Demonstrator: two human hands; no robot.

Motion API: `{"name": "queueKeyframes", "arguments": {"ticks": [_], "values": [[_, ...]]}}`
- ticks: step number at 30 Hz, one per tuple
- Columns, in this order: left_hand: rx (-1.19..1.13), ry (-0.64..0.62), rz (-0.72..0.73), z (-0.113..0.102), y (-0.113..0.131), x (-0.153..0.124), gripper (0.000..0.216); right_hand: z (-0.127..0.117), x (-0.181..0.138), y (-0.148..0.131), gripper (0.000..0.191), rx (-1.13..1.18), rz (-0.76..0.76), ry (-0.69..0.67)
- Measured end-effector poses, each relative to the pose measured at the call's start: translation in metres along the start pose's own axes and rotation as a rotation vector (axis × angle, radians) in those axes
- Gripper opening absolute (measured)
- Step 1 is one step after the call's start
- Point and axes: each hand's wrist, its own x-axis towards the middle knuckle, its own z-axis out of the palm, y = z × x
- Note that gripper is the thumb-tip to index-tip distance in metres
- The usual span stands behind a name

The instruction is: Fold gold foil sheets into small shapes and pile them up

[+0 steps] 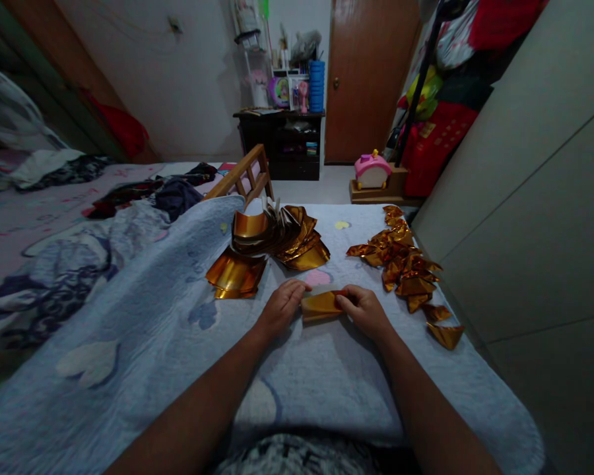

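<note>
The sheet of shiny gold foil paper [321, 305] looks thin and slick, so the likeliest trouble is a crooked crease: if one hand presses while the other slackens, the sheet could slide on the soft pale-blue quilted bedspread [178, 330], which gives no firm backing. Pressing too hard at an edge might also crumple or tear the foil.

The left hand [282, 305] lies knuckles up, fingers curled down, its fingertips pinching the sheet's left edge against the bedspread. The right hand [363, 309] does the same at the right edge, fingers bent and closed on the foil, not spread. The sheet lies flat between the two hands, touching both.

Just beyond the left hand stands a fanned stack of flat gold foil sheets [272, 244], with a few more lying loose to the left of that hand. Beyond and to the right of the right hand lies a trailing heap of folded gold foil pieces [400, 264], near enough that a sweeping wrist could scatter it.
</note>
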Motion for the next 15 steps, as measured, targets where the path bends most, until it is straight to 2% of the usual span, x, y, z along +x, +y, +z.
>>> {"name": "queueKeyframes", "arguments": {"ticks": [4,9,15], "values": [[-0.045,0.015,-0.011,-0.001,0.003,-0.001,0.042,0.005,0.0,-0.001,0.021,-0.119,-0.042,0.052],[0.078,-0.028,-0.015,0.001,0.0,-0.001,0.025,0.01,0.0,0.002,0.019,-0.17,-0.074,0.078],[0.131,-0.014,-0.062,0.004,-0.002,-0.002,0.03,0.012,0.004,0.009,0.012,-0.303,-0.179,0.134]]}}
